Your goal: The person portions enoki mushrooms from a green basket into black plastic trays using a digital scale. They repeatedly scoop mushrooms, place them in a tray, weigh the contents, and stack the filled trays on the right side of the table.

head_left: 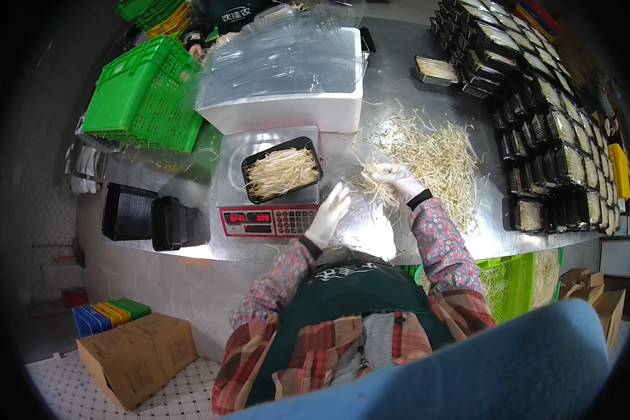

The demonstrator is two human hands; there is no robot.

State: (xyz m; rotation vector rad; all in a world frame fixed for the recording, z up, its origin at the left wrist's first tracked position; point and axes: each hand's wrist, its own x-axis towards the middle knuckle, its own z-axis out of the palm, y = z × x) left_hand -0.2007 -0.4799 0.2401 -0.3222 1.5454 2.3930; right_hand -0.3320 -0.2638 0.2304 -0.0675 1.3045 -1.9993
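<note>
A black plastic tray (249, 168) heaped with bean sprouts (285, 172) rests tilted askew on the metal pan of a red digital scale (259, 221), whose display glows red. My left hand (330, 215), in a white glove, hovers just right of the scale's keypad, fingers stretched and holding nothing. To its right, my gloved right hand (399, 180) closes on a small bunch of sprouts (368, 183) at the left side of a loose pile (437, 161) spread over the steel table.
A white foam box (280, 112) of clear plastic lids stands behind the scale, beside a green crate (143, 94). Stacked black trays (171, 222) sit at the left. Filled packs (563, 133) line the right; another pack (436, 71) lies apart. Another person's hand (196, 50) shows behind.
</note>
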